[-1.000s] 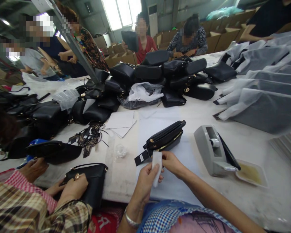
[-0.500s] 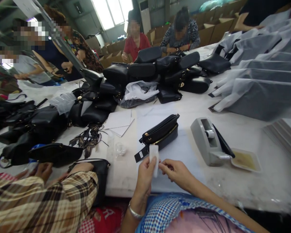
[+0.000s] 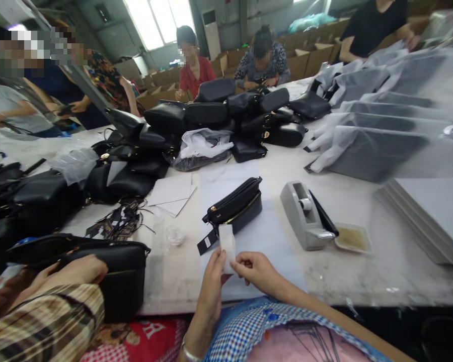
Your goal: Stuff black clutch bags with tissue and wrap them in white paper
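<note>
My left hand (image 3: 212, 274) pinches a narrow white strip (image 3: 227, 241), perhaps thin paper or foam, and holds it upright near the table's front edge. At the strip's lower right edge, the fingertips of my right hand (image 3: 256, 269) are closed on it. Just beyond lies a small black zip bag (image 3: 236, 203) with gold zippers, set at a slant on a white sheet (image 3: 275, 236). A black hang tag (image 3: 207, 243) with a white label sticks out at the bag's near left end. The strip's top end overlaps the view of the bag; I cannot tell whether they touch.
A grey tape dispenser (image 3: 305, 216) stands right, beside a shallow dish (image 3: 353, 237) and stacked boards (image 3: 434, 216). Black bags (image 3: 206, 113) are piled behind; white-wrapped bags (image 3: 377, 151) stand at far right. Tags (image 3: 117, 221) lie left, where a co-worker's plaid sleeve (image 3: 49, 322) reaches in.
The view has shifted right. My right fingertips have moved from just beside the white strip onto its edge. At left, the co-worker's hand and black bag have changed position.
</note>
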A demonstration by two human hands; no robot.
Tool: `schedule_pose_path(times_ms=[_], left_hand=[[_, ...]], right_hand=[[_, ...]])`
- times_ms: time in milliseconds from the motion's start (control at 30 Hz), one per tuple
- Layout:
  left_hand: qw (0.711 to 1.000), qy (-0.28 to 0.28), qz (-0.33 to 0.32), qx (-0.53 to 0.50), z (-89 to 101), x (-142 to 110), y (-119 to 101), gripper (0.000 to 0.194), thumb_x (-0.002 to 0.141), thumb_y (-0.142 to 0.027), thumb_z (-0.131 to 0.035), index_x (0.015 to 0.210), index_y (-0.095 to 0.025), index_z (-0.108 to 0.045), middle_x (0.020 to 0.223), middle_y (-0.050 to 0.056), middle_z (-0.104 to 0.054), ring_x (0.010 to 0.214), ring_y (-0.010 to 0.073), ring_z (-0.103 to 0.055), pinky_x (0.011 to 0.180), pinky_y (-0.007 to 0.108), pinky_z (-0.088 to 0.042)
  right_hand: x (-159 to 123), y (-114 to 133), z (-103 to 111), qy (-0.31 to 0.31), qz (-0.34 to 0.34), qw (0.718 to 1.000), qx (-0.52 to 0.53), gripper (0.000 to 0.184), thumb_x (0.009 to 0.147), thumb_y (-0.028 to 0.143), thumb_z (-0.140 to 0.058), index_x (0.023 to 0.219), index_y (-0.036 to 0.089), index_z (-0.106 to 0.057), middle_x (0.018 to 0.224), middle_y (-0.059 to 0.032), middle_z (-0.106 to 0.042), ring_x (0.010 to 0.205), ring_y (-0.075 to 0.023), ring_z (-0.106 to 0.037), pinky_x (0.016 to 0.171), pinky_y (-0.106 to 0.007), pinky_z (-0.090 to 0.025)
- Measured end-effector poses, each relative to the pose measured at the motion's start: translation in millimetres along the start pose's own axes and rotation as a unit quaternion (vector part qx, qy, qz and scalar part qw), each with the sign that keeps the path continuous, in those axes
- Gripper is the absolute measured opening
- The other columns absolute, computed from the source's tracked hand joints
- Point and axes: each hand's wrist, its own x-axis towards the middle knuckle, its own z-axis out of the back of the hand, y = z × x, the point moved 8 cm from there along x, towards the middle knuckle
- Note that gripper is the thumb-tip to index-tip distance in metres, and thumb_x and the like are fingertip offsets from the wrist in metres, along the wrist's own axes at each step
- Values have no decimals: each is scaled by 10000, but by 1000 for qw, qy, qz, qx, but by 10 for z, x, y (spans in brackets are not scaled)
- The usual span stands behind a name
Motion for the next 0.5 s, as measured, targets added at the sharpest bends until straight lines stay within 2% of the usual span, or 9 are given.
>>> schedule_pose_path(times_ms=[100, 167, 233, 267, 300, 333, 400, 467, 500], left_hand=[[1000, 2, 9, 18, 69, -54, 49, 394, 761, -478, -712, 1015, -179, -672, 1068, 66, -696, 936, 199, -636, 749, 266, -510], [1000, 3, 5, 26, 101, -30, 78, 429, 725, -486, -744, 1005, -166, -680, 997, 62, -711, 875, 194, -643, 739, 264, -506], [1000, -10, -3, 20, 138, 14, 102, 465, 709, -496, -757, 1016, -156, -678, 934, 55, -715, 845, 193, -642, 738, 266, -505], [1000, -18, -7, 17, 155, 36, 114, 475, 705, -499, -762, 1015, -150, -677, 907, 51, -713, 837, 191, -638, 739, 267, -504], [1000, -25, -9, 17, 169, 56, 128, 483, 701, -503, -766, 1013, -145, -678, 887, 48, -710, 826, 187, -634, 736, 264, -502], [999, -30, -10, 20, 179, 74, 145, 488, 696, -506, -770, 1011, -144, -679, 876, 45, -707, 818, 183, -629, 729, 259, -499], [999, -30, -12, 25, 180, 103, 174, 496, 690, -512, -774, 1015, -149, -683, 889, 43, -708, 830, 180, -624, 727, 249, -491], [999, -24, -11, 22, 169, 123, 198, 502, 684, -515, -779, 1023, -157, -684, 920, 45, -714, 859, 186, -624, 744, 249, -489], [999, -22, -12, 22, 165, 130, 204, 503, 683, -512, -781, 1026, -159, -684, 934, 47, -715, 873, 190, -624, 757, 253, -488]], right_hand=[[-29, 59, -11, 19, -8, 999, -25, 374, 861, 497, -589, 702, 162, -633, 579, 23, -581, 458, -86, -491, 432, -188, -384], [-100, 189, 70, 46, 6, 997, -60, 314, 868, 438, -597, 734, 167, -677, 597, 12, -623, 503, -100, -536, 473, -193, -416], [-233, 406, 380, 7, 50, 991, -120, 243, 879, 391, -598, 815, 189, -717, 692, -11, -688, 619, -135, -609, 577, -220, -478], [-328, 530, 642, -54, 76, 983, -160, 227, 889, 385, -589, 872, 205, -726, 771, -26, -715, 698, -158, -639, 652, -244, -506], [-452, 651, 960, -140, 98, 964, -206, 233, 901, 394, -576, 935, 219, -726, 867, -43, -730, 784, -183, -657, 737, -276, -521], [-605, 758, 1298, -238, 114, 930, -254, 253, 909, 409, -561, 991, 228, -719, 962, -62, -729, 870, -209, -661, 829, -317, -518], [-909, 880, 1877, -395, 127, 839, -352, 301, 904, 433, -551, 1059, 226, -706, 1137, -100, -685, 1069, -264, -615, 1005, -410, -448], [-1074, 859, 2256, -466, 129, 762, -430, 348, 879, 466, -554, 1010, 196, -730, 1322, -141, -581, 1279, -323, -469, 1116, -490, -328], [-1092, 791, 2391, -478, 120, 744, -451, 370, 868, 482, -552, 967, 182, -745, 1385, -152, -528, 1345, -346, -388, 1141, -518, -281]])
